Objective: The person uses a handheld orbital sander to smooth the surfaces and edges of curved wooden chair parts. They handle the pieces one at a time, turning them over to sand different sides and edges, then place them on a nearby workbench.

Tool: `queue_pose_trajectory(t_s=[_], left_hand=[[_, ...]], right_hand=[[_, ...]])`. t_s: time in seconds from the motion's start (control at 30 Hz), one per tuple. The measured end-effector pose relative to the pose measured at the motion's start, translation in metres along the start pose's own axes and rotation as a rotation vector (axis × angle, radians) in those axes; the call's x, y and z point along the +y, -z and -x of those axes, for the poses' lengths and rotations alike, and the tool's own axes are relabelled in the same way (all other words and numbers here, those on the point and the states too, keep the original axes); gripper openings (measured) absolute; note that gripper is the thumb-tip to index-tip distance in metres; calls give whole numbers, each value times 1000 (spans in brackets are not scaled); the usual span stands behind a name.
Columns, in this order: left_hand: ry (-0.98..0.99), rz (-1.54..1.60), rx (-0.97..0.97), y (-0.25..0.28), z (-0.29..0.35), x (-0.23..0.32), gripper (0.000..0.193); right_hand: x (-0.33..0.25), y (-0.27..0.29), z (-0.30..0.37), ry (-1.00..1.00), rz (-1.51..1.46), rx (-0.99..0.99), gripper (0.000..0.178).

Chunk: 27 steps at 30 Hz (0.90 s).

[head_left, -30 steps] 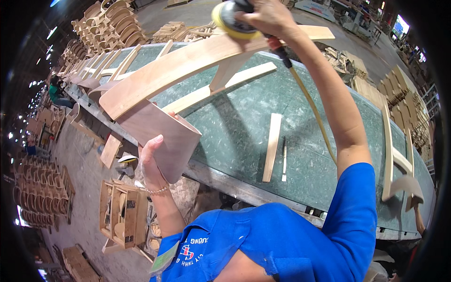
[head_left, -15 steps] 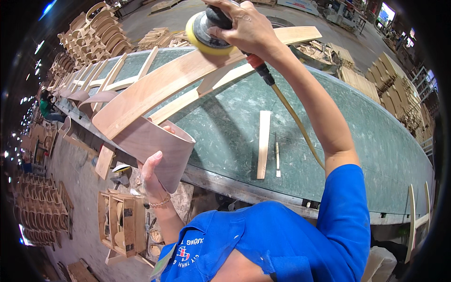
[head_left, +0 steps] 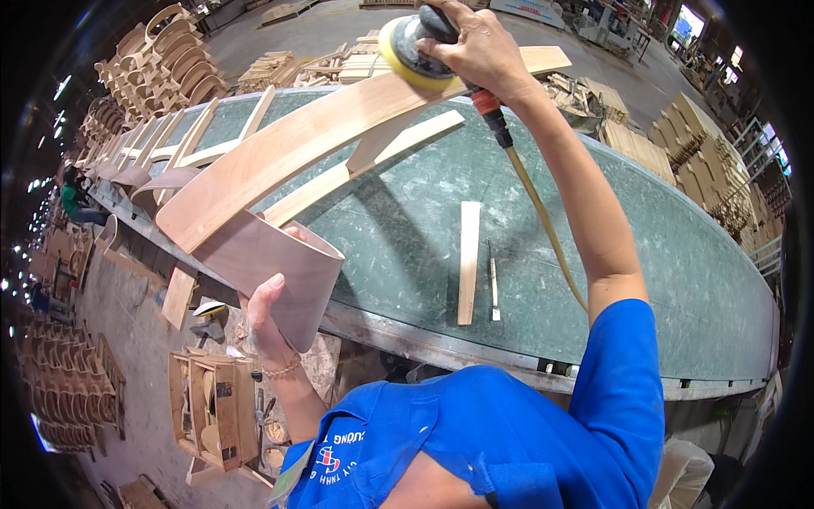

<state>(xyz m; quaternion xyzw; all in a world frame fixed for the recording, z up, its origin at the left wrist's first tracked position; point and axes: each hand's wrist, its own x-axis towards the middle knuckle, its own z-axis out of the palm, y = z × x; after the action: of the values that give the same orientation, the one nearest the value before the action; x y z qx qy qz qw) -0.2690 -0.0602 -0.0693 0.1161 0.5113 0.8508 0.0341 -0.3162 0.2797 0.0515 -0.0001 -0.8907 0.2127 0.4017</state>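
While the right hand (head_left: 475,47) is clenched around the dark body of a round sander (head_left: 411,51), its yellow pad lies flat against the upper face of a long curved wooden part (head_left: 297,144). That part arches up off the green bench (head_left: 610,254), one end high near the sander and the other sweeping down to a broad bent panel at the bench's near edge. The left hand (head_left: 267,318) grips that panel from below, thumb up against its outer face and fingers hidden behind it, a beaded bracelet at the wrist. A yellowish hose (head_left: 543,220) with an orange fitting runs from the sander down along the right forearm toward the blue shirt (head_left: 509,441).

On the bench, just past the raised part's shadow, a straight wooden slat (head_left: 468,259) lies flat, and a thin pencil-like tool (head_left: 493,284) lies just beside it, apart from both hands. More curved wooden pieces (head_left: 170,161) lie along the far left of the bench. Below the bench edge, on the floor, stands a small wooden frame (head_left: 212,407). Stacks of bent wooden parts (head_left: 161,64) stand well beyond the bench at upper left, and a person in a green top (head_left: 75,199) sits at the far left.
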Motion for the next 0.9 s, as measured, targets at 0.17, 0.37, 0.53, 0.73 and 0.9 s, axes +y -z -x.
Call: queue_pose_trajectory(t_s=[0.17, 0.37, 0.53, 0.73, 0.9], left_hand=[[-41, 13, -31, -3, -6, 3, 74], [-23, 10, -10, -8, -2, 5, 77], [-2, 2, -82, 2, -4, -2, 82], [25, 28, -53, -2, 4, -7, 83], [-45, -83, 31, 17, 2, -7, 73]], right_hand=[[5, 1, 8, 8, 23, 3, 65], [3, 9, 4, -78, -55, -50, 64], [0, 9, 1, -82, -72, -66, 67], [-71, -34, 45, 329, -66, -73, 62], [-82, -22, 55, 285, -69, -206, 63]])
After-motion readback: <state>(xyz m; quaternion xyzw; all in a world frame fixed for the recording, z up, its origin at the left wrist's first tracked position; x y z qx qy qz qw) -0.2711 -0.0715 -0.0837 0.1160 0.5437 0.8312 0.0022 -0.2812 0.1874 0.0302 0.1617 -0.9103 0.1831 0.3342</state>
